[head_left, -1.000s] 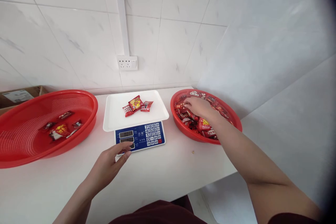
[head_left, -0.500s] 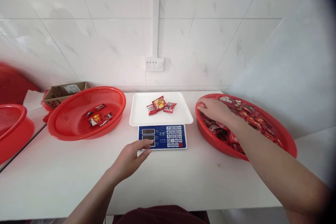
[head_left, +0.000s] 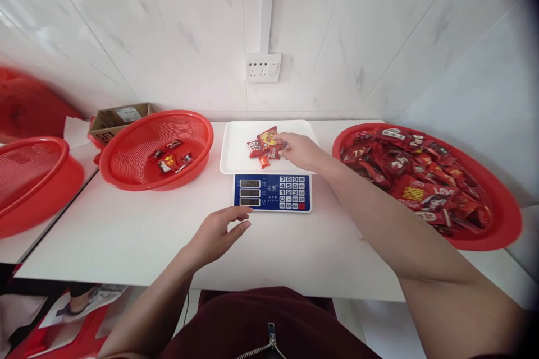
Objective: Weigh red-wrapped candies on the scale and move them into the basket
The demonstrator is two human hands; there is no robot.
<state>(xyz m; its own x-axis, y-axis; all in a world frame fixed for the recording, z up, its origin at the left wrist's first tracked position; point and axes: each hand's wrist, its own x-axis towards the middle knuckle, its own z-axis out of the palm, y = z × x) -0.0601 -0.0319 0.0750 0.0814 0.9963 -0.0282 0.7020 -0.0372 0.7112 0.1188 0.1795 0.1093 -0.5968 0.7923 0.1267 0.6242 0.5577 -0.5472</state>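
My right hand point(head_left: 301, 151) is over the white tray point(head_left: 231, 148) of the digital scale point(head_left: 273, 193), its fingers pinched on a small wrapped candy point(head_left: 285, 145) that they mostly hide. Red and yellow snack packets point(head_left: 255, 147) lie on the tray under and beside the fingertips, with a small orange-red candy point(head_left: 264, 161) in front of them. Empty, with thumb and fingers apart, my left hand point(head_left: 221, 233) hovers by the lower left edge of the scale's blue panel, below its displays.
On the right stands a red basket point(head_left: 507, 219) heaped with red snack packets. Another red basket point(head_left: 122, 162) on the left holds several small packets. Behind it is a cardboard box point(head_left: 122, 118); farther left, a third red basket point(head_left: 63, 179). A person's shoe point(head_left: 96, 297) shows below the table.
My right hand has moved left from the right basket to the scale tray. A small orange-red candy now lies on the tray. My left hand has drawn slightly back from the displays; the view has tilted down.
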